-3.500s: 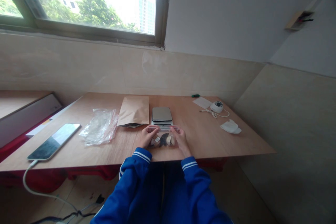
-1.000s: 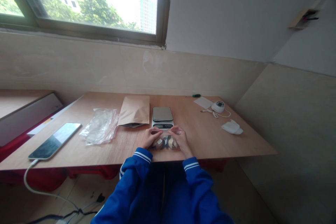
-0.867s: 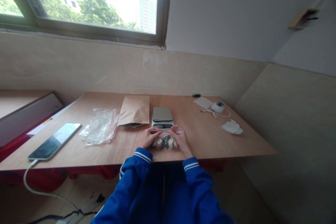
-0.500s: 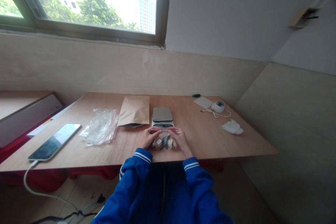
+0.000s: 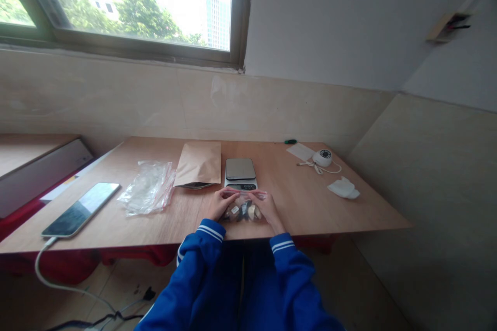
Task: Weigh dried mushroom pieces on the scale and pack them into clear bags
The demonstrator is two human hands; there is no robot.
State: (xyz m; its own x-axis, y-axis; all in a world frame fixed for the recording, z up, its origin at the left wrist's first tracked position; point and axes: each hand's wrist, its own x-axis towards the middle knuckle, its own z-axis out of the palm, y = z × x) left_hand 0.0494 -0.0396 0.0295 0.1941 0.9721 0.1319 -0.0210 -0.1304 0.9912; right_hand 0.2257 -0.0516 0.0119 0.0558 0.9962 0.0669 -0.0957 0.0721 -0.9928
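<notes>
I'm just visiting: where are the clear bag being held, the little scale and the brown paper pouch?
Clear bag (image 5: 244, 200): head view, on its see-through front.
Little scale (image 5: 240, 169): head view, on its top plate.
Brown paper pouch (image 5: 199, 164): head view, mid upper face.

The scene is viewed from the person's head, with the camera aimed forward and down. The left hand (image 5: 219, 205) and right hand (image 5: 266, 206) are framed close, below centre; the window (image 5: 140, 8) beyond the table (image 5: 303, 204) is caught at upper left.
</notes>
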